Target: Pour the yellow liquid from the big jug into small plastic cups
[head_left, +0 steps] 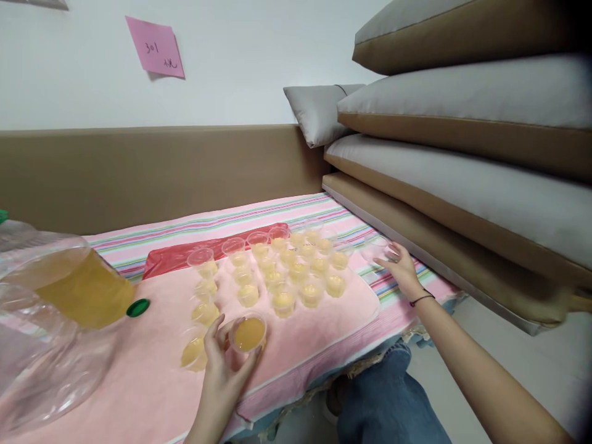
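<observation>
My left hand is wrapped round a clear plastic cup of yellow liquid, low over the pink cloth. To the right, my right hand has its fingers at a clear plastic item, perhaps a lid or empty cup, on the striped cloth. Between the hands stand several clear cups with yellow liquid in close rows. Another column of cups runs just beyond and left of my left hand.
A large clear container of yellow liquid lies at the left, near a green cap. Red plastic lies behind the cups. Stacked grey-brown cushions rise at the right; a pink note hangs on the wall.
</observation>
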Motion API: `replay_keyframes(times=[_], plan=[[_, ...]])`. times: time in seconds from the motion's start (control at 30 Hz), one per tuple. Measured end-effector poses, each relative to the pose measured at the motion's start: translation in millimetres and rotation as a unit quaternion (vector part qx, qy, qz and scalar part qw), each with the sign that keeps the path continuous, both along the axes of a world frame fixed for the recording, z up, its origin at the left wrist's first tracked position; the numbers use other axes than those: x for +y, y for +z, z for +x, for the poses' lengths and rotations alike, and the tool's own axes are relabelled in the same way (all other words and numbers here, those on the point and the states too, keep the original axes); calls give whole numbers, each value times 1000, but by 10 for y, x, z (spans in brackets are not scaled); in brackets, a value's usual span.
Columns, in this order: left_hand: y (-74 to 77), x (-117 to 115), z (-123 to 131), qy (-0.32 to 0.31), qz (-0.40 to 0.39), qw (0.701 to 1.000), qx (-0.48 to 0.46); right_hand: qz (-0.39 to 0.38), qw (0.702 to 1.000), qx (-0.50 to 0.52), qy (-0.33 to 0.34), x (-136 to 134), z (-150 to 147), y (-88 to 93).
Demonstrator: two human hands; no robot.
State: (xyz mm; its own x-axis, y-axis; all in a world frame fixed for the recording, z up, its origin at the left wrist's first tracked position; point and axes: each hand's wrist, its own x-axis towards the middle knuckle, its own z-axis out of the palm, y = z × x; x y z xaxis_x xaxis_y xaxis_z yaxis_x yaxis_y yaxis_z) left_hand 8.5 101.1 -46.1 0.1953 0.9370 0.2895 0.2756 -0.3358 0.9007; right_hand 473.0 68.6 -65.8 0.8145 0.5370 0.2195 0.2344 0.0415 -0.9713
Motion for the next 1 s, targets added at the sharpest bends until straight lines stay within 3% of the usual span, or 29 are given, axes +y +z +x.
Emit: replay_keyframes(times=[0.13,0.3,0.4,0.57,0.8,1.0], plan=[[2,7,4,-5,7,1000,2,11,1000,12,-14,-268,-394,37],[3,5,7,-20,4,1000,-11,-6,988,22,150,-333,-1054,-12],[-8,-3,13,-25,4,1000,-18,-2,982,24,186,-210,-1275,-30],[-41,-10,13,-32,21,999,-11,9,982,25,189,-43,-1334,-40],[21,-60,15,-31,23,999,-18,7,984,13,177,-69,-1362,6],[20,-65,25,-37,15,999,-35,14,987,-10,161,-286,-1421,276]])
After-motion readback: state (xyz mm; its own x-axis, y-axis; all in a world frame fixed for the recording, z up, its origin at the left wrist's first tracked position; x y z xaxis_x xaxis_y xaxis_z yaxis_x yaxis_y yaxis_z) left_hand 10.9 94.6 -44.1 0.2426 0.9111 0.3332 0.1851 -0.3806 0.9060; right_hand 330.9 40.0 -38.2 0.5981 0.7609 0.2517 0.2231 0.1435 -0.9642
